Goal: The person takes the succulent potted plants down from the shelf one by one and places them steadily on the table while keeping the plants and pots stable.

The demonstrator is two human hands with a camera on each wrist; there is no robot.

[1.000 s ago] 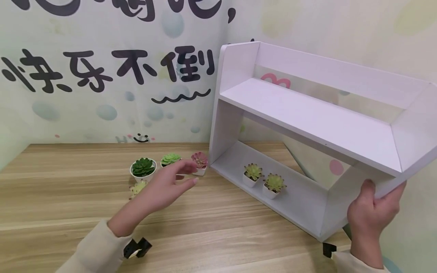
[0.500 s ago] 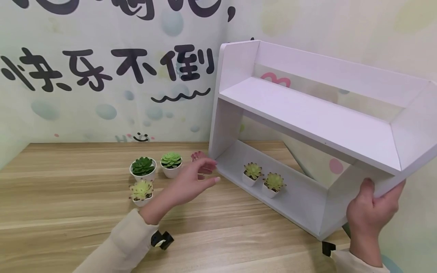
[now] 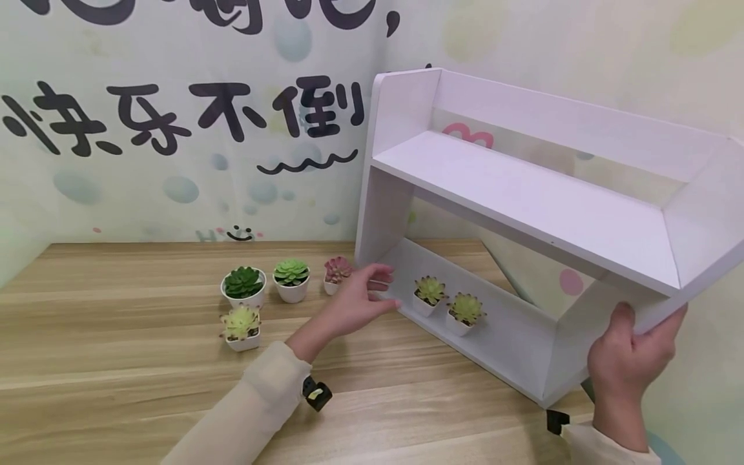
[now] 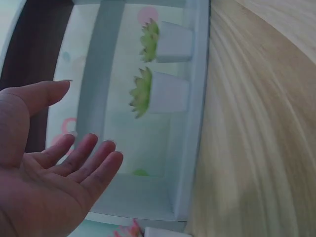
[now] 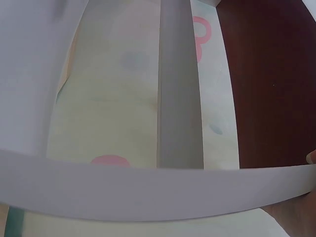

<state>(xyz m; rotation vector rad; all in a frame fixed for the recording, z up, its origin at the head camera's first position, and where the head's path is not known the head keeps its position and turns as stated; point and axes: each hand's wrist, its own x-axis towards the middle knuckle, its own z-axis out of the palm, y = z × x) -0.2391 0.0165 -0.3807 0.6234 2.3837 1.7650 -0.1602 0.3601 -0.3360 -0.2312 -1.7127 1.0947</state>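
Observation:
My right hand (image 3: 630, 358) grips the right side panel of a white two-tier shelf (image 3: 523, 200), thumb on the inner face. The shelf stands at an angle. My left hand (image 3: 357, 298) is near its left end, fingers spread and loosely bent, holding nothing. Two small yellow-green potted succulents stand side by side on the lower board: the left succulent (image 3: 429, 294) and the right succulent (image 3: 464, 312). In the left wrist view, both pots (image 4: 170, 92) appear sideways, apart from my fingers (image 4: 101, 160). The right wrist view shows mostly the shelf's side edge (image 5: 163, 195).
On the wooden table (image 3: 116, 336), left of the shelf, stand a dark green succulent (image 3: 243, 284), a bright green one (image 3: 292, 274), a pale yellow one (image 3: 241, 323) and a red one (image 3: 337, 270), partly behind my left hand. A printed wall (image 3: 174, 206) rises behind.
My left hand has moved right, past the potted plants on the table, to the shelf's left end. The right hand keeps its hold, and the shelf has hardly moved.

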